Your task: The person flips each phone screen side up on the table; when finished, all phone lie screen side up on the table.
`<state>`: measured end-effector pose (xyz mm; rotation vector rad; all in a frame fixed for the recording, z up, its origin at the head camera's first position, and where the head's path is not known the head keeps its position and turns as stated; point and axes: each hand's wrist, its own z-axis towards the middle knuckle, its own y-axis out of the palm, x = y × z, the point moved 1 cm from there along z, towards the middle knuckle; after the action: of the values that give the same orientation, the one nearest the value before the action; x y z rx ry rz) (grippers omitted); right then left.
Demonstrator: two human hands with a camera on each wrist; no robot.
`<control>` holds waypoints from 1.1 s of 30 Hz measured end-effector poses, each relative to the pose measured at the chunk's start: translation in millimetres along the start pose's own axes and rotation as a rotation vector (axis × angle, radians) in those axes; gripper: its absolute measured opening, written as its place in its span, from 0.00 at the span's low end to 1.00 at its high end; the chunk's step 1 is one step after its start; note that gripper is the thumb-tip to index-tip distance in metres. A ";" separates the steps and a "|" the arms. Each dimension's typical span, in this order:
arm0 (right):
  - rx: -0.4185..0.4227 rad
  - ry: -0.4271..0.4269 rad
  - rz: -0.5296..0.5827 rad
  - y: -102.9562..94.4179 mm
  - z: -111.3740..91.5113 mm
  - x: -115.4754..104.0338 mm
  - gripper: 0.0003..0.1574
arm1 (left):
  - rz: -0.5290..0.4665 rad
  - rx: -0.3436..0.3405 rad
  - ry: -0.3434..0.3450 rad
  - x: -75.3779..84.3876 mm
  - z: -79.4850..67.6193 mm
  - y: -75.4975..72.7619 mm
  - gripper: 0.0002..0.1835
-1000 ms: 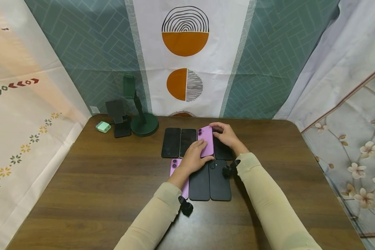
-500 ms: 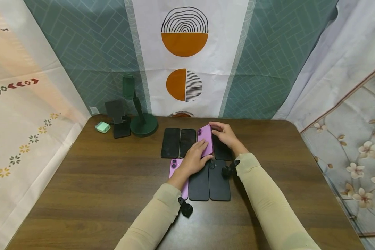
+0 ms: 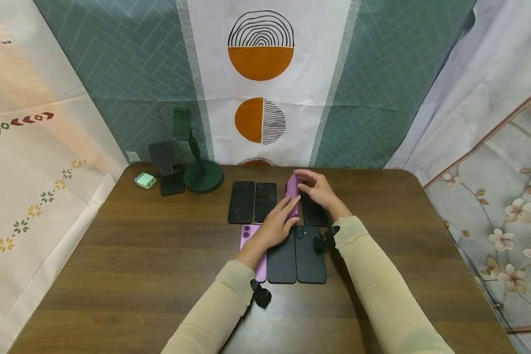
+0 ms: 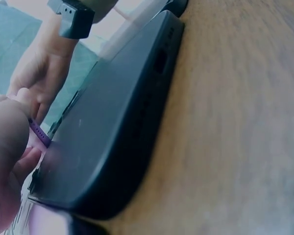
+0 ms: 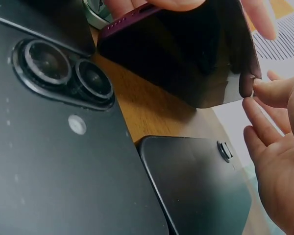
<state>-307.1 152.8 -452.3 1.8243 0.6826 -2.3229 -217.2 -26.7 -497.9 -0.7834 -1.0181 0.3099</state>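
Observation:
A purple smartphone [image 3: 293, 186] stands tilted up on its long side in the back row. My left hand [image 3: 272, 227] pinches its near end, while my right hand [image 3: 319, 191] pinches a corner at the far end. In the right wrist view the dark screen of the smartphone [image 5: 186, 54] faces the camera, with the right thumb and fingers [image 5: 279, 95] at one corner. Beneath my left wrist lie a second purple phone [image 3: 248, 233] and a black phone [image 3: 281, 263]. Another black phone [image 3: 310, 263], with a two-lens camera, lies beside them; one more [image 3: 313, 212] is under my right hand.
Two dark phones [image 3: 241, 201] lie side by side left of the raised one. Farther left on the wooden table [image 3: 137, 255] stand a green stand with a round base [image 3: 204, 178], a black stand [image 3: 172, 182] and a pale green block [image 3: 145, 180]. A patterned cloth hangs behind.
The purple smartphone lay nearly flat, its back and camera facing up. Now it is tipped up onto its side, showing a narrower strip; both hands have shifted only slightly.

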 end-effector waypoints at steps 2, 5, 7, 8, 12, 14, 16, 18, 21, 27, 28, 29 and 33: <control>-0.020 0.006 -0.026 1.9 -1.6 -6.6 0.28 | -0.005 -0.001 -0.001 -0.3 -1.7 -0.7 0.32; -0.060 0.029 -0.082 4.3 -2.2 -10.5 0.31 | -0.016 0.002 -0.004 -1.3 -3.6 -1.6 0.31; -0.090 0.047 -0.103 5.6 -2.6 -11.7 0.33 | -0.024 0.004 -0.005 -1.9 -4.4 -2.1 0.31; -0.103 0.056 -0.109 6.2 -2.9 -12.0 0.34 | -0.027 0.006 -0.002 -2.1 -4.7 -2.4 0.31; -0.123 0.072 -0.090 7.3 -2.2 -10.0 0.36 | -0.022 0.015 0.036 -2.4 -3.8 -3.9 0.31; -0.117 0.067 -0.080 7.5 0.2 -4.2 0.36 | -0.010 0.020 0.066 -2.0 -2.9 -5.2 0.31; -0.108 0.058 -0.079 7.6 2.8 1.3 0.35 | 0.010 0.026 0.092 -1.5 -1.9 -6.7 0.31; -0.106 0.050 -0.086 7.0 7.1 11.6 0.35 | 0.026 0.025 0.106 -1.4 -1.6 -8.7 0.31; -0.111 0.041 -0.118 7.7 11.6 21.0 0.36 | 0.043 0.026 0.112 -1.6 -2.2 -11.8 0.32; -0.135 0.066 -0.212 11.3 13.2 25.5 0.37 | 0.037 0.032 0.118 -1.7 -3.4 -16.7 0.32; -0.135 0.070 -0.253 11.1 12.8 26.4 0.37 | 0.036 0.031 0.116 -1.9 -3.6 -17.2 0.33; -0.134 0.077 -0.298 10.8 12.0 26.9 0.38 | 0.038 0.028 0.111 -2.0 -3.8 -17.6 0.33; -0.137 0.093 -0.454 8.9 10.0 29.4 0.39 | 0.052 0.014 0.090 -2.4 -4.9 -19.5 0.34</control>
<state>-320.9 146.1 -480.7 1.8808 1.3581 -2.3728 -216.5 -43.8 -487.0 -0.8054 -0.9116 0.3231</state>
